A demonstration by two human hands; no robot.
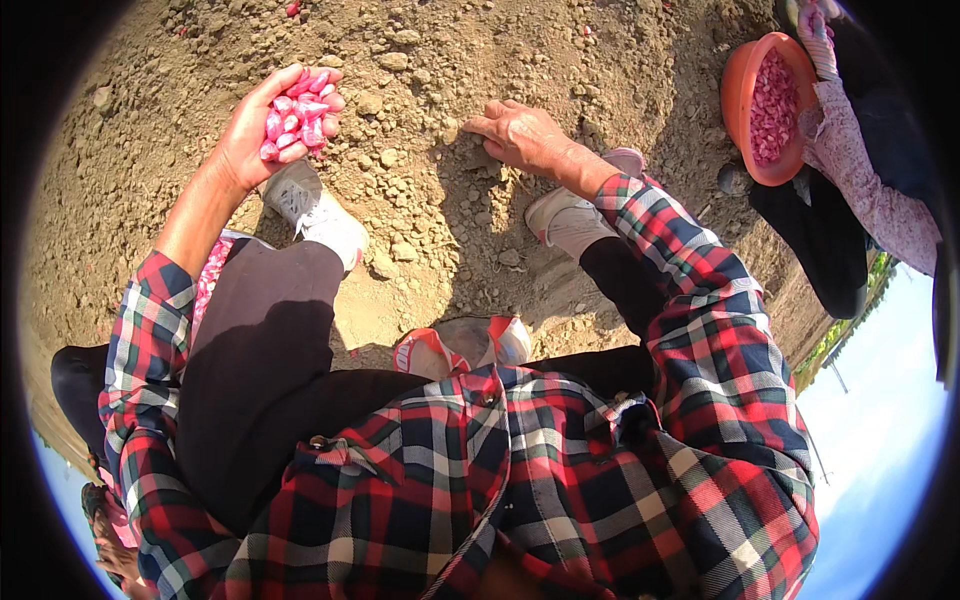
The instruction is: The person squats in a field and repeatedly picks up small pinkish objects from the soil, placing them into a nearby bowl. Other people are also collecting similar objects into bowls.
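Note:
On my upturned left hand (251,131) rests a small heap of pink-coated cloves (297,112) that look like garlic, with the fingers curled up around them. Out over the dry, cloddy soil (409,161) reaches my right hand (521,135), palm down. Its index finger points left at the ground and the other fingers are bent under. Whether anything sits between those fingertips is hidden. Both hands are beyond my shoes, the left one close to the toe of a white shoe (319,210).
Beside my left leg, a container of pink cloves (212,274) is partly covered. An orange plastic basin (739,112) of similar cloves stands at the right, next to another person's sleeve (862,142). Behind my shoes lies a red-and-white bag (427,352). Another person shows at lower left.

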